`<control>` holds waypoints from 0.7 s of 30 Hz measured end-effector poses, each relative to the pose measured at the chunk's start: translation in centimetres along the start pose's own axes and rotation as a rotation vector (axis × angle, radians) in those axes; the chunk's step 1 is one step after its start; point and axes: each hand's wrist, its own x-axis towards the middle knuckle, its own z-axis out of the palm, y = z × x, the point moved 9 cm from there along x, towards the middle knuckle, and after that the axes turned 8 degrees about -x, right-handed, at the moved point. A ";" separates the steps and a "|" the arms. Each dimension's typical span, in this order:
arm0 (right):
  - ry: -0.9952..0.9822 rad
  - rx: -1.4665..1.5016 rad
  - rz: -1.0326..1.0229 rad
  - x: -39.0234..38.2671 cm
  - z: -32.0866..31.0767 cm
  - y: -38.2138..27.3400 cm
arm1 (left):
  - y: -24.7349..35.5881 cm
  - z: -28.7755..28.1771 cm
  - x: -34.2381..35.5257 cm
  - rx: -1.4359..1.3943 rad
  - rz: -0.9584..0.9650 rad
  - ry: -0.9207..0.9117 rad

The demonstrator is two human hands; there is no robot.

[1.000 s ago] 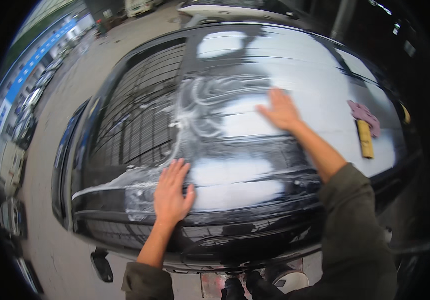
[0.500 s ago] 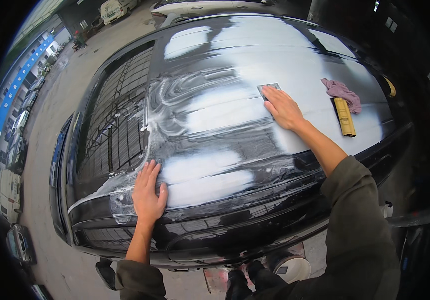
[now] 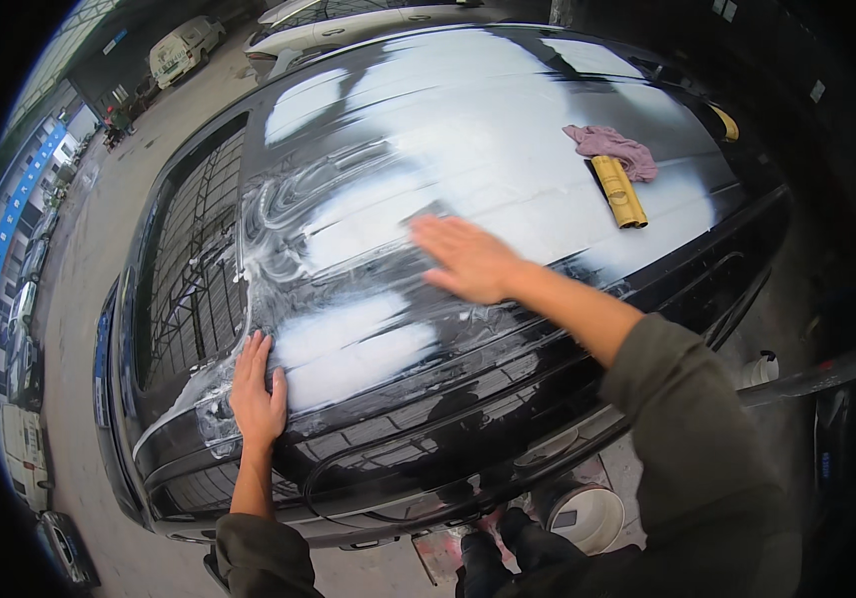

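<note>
Your left hand (image 3: 260, 394) lies flat on the shiny black car roof with cloudy white patches (image 3: 493, 120), at the lower left, fingers straight and close together. Your right hand (image 3: 468, 261) is flat near the middle of the frame, a bit blurry, with straight fingers over a thin dark grey sheet (image 3: 424, 212). A crumpled pink cloth (image 3: 612, 149) touches a yellow roll (image 3: 621, 191) at the upper right.

The white-patched black car roof (image 3: 528, 135) bears whitish smears (image 3: 279, 204), a mauve cloth (image 3: 615, 151) and a yellow oblong object (image 3: 620, 191).
</note>
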 end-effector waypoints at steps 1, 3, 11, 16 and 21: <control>-0.053 -0.053 0.116 -3.4 -0.8 3.8 | 0.2 0.1 0.1 0.001 0.015 0.003; -0.049 -0.066 0.325 -10.6 -2.7 9.9 | 0.6 0.1 0.3 -0.014 0.015 0.010; -0.015 -0.028 0.300 -7.0 -0.3 2.3 | 0.5 0.2 0.1 0.004 0.001 0.020; 0.054 -0.040 0.054 5.0 0.0 -9.6 | 0.8 0.1 0.6 -0.001 -0.011 0.003; 0.054 0.018 0.087 2.3 0.4 -4.1 | 0.2 -0.1 0.1 0.011 -0.004 0.010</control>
